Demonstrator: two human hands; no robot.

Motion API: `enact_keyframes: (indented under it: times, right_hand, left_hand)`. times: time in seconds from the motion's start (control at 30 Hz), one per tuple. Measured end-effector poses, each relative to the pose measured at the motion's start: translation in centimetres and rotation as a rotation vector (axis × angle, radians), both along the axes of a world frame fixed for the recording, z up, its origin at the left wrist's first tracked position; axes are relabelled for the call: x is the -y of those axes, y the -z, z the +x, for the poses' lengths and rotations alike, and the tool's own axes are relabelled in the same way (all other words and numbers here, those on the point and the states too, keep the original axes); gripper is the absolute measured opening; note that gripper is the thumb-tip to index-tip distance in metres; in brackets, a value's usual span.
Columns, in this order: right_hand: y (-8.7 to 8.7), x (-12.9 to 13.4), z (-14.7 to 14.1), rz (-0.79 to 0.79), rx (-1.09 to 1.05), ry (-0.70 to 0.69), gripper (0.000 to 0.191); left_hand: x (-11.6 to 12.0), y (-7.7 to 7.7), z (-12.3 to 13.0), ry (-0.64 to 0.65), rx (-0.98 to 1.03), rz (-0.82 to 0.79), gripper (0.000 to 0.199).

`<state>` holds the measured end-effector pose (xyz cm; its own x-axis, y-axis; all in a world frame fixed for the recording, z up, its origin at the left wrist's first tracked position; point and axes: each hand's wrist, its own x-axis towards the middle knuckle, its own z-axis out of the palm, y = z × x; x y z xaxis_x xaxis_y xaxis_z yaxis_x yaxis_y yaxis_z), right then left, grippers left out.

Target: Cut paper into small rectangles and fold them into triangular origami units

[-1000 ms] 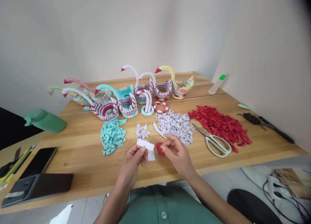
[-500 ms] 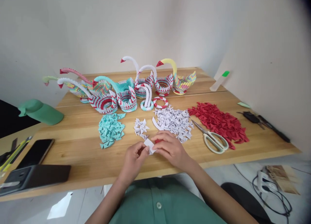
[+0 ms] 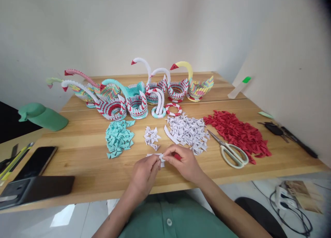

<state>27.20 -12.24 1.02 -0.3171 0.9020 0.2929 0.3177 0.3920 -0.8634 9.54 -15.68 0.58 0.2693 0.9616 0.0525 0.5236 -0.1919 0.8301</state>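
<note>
My left hand (image 3: 145,172) and my right hand (image 3: 185,163) meet near the table's front edge. Both pinch a small white piece of paper (image 3: 161,157) between thumb and fingers. Something red (image 3: 177,156) shows under my right hand's curled fingers; its kind is hidden. White paper slips (image 3: 162,164) lie on the table just beneath, partly covered by my left hand. Beyond my hands are a small group of white folded paper pieces (image 3: 151,138), a larger white pile (image 3: 190,133) and a curved white strip of joined pieces (image 3: 170,135).
Turquoise folded pieces (image 3: 119,138) lie left, red ones (image 3: 239,134) right, with scissors (image 3: 231,153) between red and white. Several paper swans (image 3: 111,109) and a red-white ring (image 3: 173,109) stand behind. A phone (image 3: 36,162), black stand (image 3: 38,189) and green bottle (image 3: 43,116) are left.
The white paper, flat and broad before, now shows as a smaller piece between my fingertips. My fingers have closed in around it. White slips under my hands have come into view.
</note>
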Motion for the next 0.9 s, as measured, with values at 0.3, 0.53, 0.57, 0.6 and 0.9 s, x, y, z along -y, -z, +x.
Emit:
enact_keyframes:
  times: [0.3, 0.53, 0.57, 0.6, 0.9]
  right_hand:
    - [0.0, -0.1, -0.4, 0.077, -0.129, -0.085, 0.011]
    - [-0.4, 0.2, -0.4, 0.029, -0.122, -0.07, 0.01]
    - [-0.4, 0.2, -0.4, 0.024, -0.116, -0.059, 0.01]
    - [-0.4, 0.3, -0.4, 0.021, -0.109, -0.048, 0.01]
    - [-0.2, 0.4, -0.3, 0.008, -0.101, -0.037, 0.008]
  left_hand:
    - [-0.1, 1.0, 0.4, -0.105, 0.697, -0.329, 0.027]
    - [-0.1, 0.9, 0.5, -0.119, 0.716, -0.32, 0.028]
    - [-0.1, 0.9, 0.5, -0.12, 0.706, -0.312, 0.028]
    - [-0.1, 0.9, 0.6, -0.123, 0.7, -0.307, 0.028]
    - [-0.2, 1.2, 1.1, -0.166, 0.529, -0.206, 0.024]
